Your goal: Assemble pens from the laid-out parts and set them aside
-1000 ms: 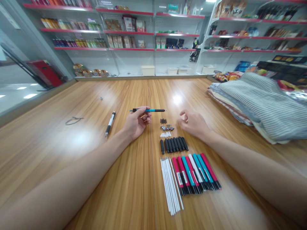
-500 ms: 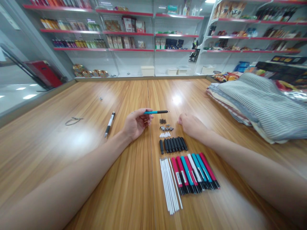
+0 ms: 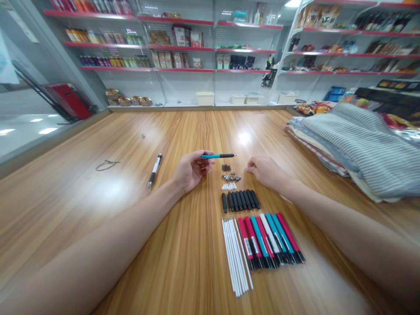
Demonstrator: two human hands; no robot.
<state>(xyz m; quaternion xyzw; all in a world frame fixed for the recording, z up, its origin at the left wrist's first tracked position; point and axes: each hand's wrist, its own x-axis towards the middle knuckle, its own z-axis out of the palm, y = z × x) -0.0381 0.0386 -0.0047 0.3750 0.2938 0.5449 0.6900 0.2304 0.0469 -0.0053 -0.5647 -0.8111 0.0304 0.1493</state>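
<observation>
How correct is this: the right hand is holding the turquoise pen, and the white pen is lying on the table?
Not fully: the head view shows the left hand holding the turquoise pen. The white pen is lying on the table.

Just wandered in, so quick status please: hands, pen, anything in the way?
Left hand holding turquoise pen, point rightward. Right hand near metal tips, fingers bunched, contents unclear. Small dark parts lie between hands.

Wood-grain tabletop (image 3: 177, 127), glossy, glare patches. Beyond: white perforated-back shelving (image 3: 183, 83), red shelf edges. Left: pale shiny floor (image 3: 24, 136) reflecting lights. Ceiling light (image 3: 292, 3) above.
</observation>
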